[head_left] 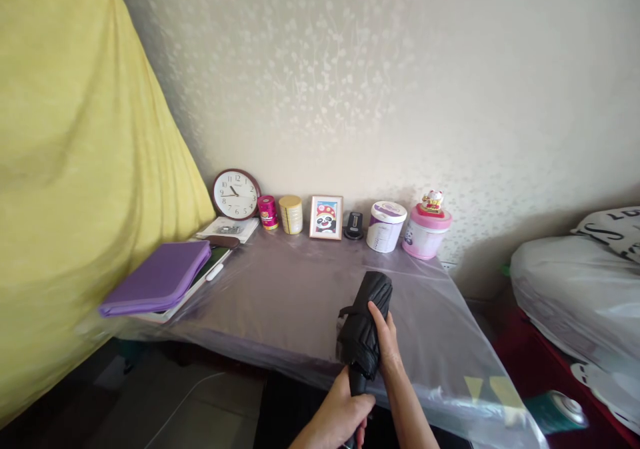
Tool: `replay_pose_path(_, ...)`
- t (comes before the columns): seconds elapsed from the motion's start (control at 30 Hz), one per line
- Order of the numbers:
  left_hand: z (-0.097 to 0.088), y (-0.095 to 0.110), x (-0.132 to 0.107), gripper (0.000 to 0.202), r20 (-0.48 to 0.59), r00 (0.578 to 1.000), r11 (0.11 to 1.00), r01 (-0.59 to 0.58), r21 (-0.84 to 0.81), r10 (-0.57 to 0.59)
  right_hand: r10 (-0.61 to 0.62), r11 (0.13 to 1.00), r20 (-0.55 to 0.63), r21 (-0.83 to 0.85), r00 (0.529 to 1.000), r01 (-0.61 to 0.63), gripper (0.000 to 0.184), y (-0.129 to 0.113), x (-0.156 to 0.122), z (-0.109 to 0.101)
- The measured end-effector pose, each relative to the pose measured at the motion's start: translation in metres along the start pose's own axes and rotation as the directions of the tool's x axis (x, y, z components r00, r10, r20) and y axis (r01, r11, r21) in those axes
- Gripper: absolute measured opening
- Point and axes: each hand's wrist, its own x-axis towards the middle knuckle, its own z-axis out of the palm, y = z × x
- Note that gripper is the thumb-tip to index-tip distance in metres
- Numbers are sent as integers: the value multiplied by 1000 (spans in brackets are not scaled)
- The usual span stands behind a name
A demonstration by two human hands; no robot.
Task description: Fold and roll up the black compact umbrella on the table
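Observation:
A folded black umbrella point(365, 316) is held above the near edge of a table point(280, 296) covered with clear plastic sheeting. My left hand point(343, 416) is closed around the umbrella's handle at the bottom. My right hand point(385, 342) grips the folded canopy on its right side, fingers wrapped round the pleats next to the strap. The umbrella points away from me, toward the wall.
Along the wall stand a round clock point(235, 194), a pink tin point(268, 212), a gold tin point(291, 214), a framed picture point(326, 217), a white tub point(385, 226) and a pink container point(427, 232). A purple folder point(157, 279) lies left. A yellow curtain point(75, 169) hangs left; bags point(575, 296) sit right.

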Motion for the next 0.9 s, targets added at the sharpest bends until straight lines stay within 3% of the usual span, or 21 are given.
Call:
replay_pose_path(0.1,1,-2,2,49,-233,972,956,67,285,1,-55,990,-65,-133,996,46,56,-1,1,3)
replay_pose_path(0.17,-3,-2,1,55,-290,956,916,76,394,46,-60,990,-90,-129,994,49,57,-1,1,6)
replay_pose_path(0.27,-11,0,-1,63,-243,965,916,4,402,102,-4,1000,-71,-10,997,4,58,2,2,8)
replay_pose_path(0.33,-17,2,-2,67,-80,993,985,-76,157,89,45,997,-40,67,998,-42,57,4,1,8)
replay_pose_path(0.4,-20,2,0,68,63,994,995,-81,-60,84,60,995,-16,78,998,-59,57,5,1,7)
replay_pose_path(0.47,-22,0,3,69,4,994,994,-107,9,107,10,1000,-36,-13,999,-11,59,4,3,6)
replay_pose_path(0.53,-24,-2,7,73,-168,967,945,-135,298,192,-89,980,-77,-185,993,74,66,2,5,5)
replay_pose_path(0.6,-26,-2,10,77,-237,935,820,-87,565,263,-190,926,-96,-348,977,146,77,1,8,4)
replay_pose_path(0.67,-29,1,11,79,-232,942,704,-7,710,243,-294,850,-86,-480,952,218,86,2,11,4)
replay_pose_path(0.8,-35,10,9,80,-241,952,587,88,804,188,-480,677,-34,-650,876,346,82,9,13,1)
replay_pose_path(0.9,-38,13,7,78,-229,954,575,80,814,192,-637,453,109,-748,763,484,61,8,13,-1)
